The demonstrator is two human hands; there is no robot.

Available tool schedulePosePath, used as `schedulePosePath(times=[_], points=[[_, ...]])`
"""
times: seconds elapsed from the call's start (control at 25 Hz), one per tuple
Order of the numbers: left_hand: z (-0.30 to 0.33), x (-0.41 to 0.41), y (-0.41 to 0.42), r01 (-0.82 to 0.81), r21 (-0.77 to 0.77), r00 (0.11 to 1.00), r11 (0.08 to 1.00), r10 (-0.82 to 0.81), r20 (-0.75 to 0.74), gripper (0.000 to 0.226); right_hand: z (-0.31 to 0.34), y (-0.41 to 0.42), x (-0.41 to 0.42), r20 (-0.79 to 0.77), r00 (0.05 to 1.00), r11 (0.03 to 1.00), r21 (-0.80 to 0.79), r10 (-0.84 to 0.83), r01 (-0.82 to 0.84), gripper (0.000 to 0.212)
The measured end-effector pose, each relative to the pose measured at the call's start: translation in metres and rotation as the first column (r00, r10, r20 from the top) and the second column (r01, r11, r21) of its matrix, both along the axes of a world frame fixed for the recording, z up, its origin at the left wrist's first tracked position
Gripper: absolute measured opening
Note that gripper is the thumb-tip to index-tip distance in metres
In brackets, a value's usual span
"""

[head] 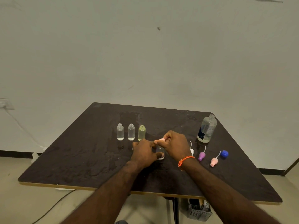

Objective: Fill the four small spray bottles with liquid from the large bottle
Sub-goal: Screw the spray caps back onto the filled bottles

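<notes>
Three small uncapped bottles stand in a row on the dark table [80, 159]: two clear ones [120, 132] [131, 132] and a yellowish one [141, 132]. A fourth small clear bottle [160, 151] stands in front of them, gripped by my left hand [143, 153]. My right hand [174, 143] pinches a pink spray cap [161, 140] at that bottle's top. The large bottle [207, 128] stands open at the far right, partly filled with clear liquid.
Loose spray caps lie right of my hands: a white one [191, 150], a purple one [201, 155] and a pink one [214, 161]. A blue cap [224, 154] lies beside them. A grey basket [199, 210] sits on the floor under the table.
</notes>
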State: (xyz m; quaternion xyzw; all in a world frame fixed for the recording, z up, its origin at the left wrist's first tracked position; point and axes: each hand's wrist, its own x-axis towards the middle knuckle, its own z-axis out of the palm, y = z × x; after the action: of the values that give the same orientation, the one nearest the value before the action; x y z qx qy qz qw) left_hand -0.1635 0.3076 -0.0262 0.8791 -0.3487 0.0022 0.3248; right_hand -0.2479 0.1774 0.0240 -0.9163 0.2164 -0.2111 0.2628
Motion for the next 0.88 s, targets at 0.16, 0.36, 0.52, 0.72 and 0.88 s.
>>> schedulePosePath(times=[0.16,0.36,0.52,0.72,0.88], points=[[-0.001,0.000,0.001,0.001,-0.037,1.000,0.999,-0.002,-0.026,0.029,-0.005,0.002,-0.006,-0.004,0.999,0.998,0.038,0.045,-0.045,0.069],[0.002,-0.002,0.005,0.041,-0.065,0.999,0.997,-0.042,-0.016,0.048,0.005,-0.010,-0.016,0.013,0.947,0.947,0.020,0.321,-0.321,0.047],[0.000,-0.001,0.005,0.046,-0.074,0.998,0.996,-0.048,-0.035,0.047,0.005,-0.010,-0.011,0.062,0.983,0.984,0.038,0.174,-0.177,0.036],[0.000,0.000,0.006,0.061,-0.087,0.996,0.994,-0.066,-0.053,0.038,0.006,-0.011,-0.016,-0.041,0.958,0.958,0.051,0.284,-0.282,0.073],[-0.002,0.000,0.005,0.040,-0.080,0.999,0.996,-0.043,-0.032,0.050,0.006,-0.013,-0.014,0.025,0.957,0.957,-0.004,0.290,-0.290,0.042]])
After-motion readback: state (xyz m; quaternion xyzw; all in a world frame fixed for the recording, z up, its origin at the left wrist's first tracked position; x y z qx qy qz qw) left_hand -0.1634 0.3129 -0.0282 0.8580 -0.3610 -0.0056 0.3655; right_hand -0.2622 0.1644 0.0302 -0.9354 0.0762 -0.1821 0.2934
